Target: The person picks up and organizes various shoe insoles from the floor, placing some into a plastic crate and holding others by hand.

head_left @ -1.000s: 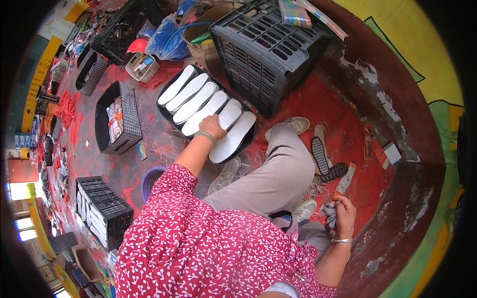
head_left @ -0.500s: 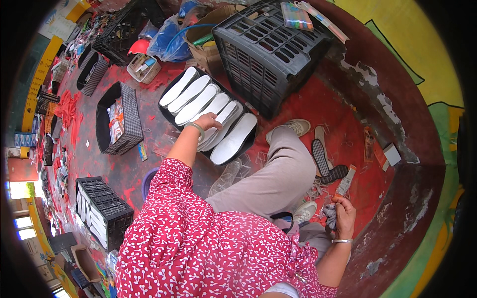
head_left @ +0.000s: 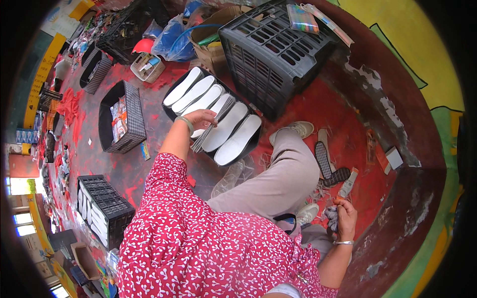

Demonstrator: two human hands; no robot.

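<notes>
insoles (head_left: 227, 127), white and long, fill a black bin (head_left: 257, 141) on the floor (head_left: 348, 126), in front of the seated person.

so this is the head view, looking down. what is the left hand (head_left: 199, 119) doing?

its fingers are grasping a stack of insoles (head_left: 223, 107) above the bin. the stack is tilted up on edge, so its thin grey layers show. the wrist wears a bangle.

and the right hand (head_left: 346, 218)?

it is well apart from the bin, low on the right. its fingers are bent inward beside a grey bunched item (head_left: 331, 213); i cannot tell whether they grip it. just beyond lies a clear packet (head_left: 348, 184) with orange ends.

what is around the bin?

a large black crate (head_left: 290, 77) stands just beyond it, with a packet of coloured pens (head_left: 303, 20) on top. to the left is a checked box (head_left: 131, 133), and nearer the person a smaller black crate (head_left: 115, 201) with white pieces inside.

anything by the feet?

yes, dark checked soles (head_left: 321, 158) on the red floor, right of the outstretched leg (head_left: 283, 169) in pale trousers.
</notes>
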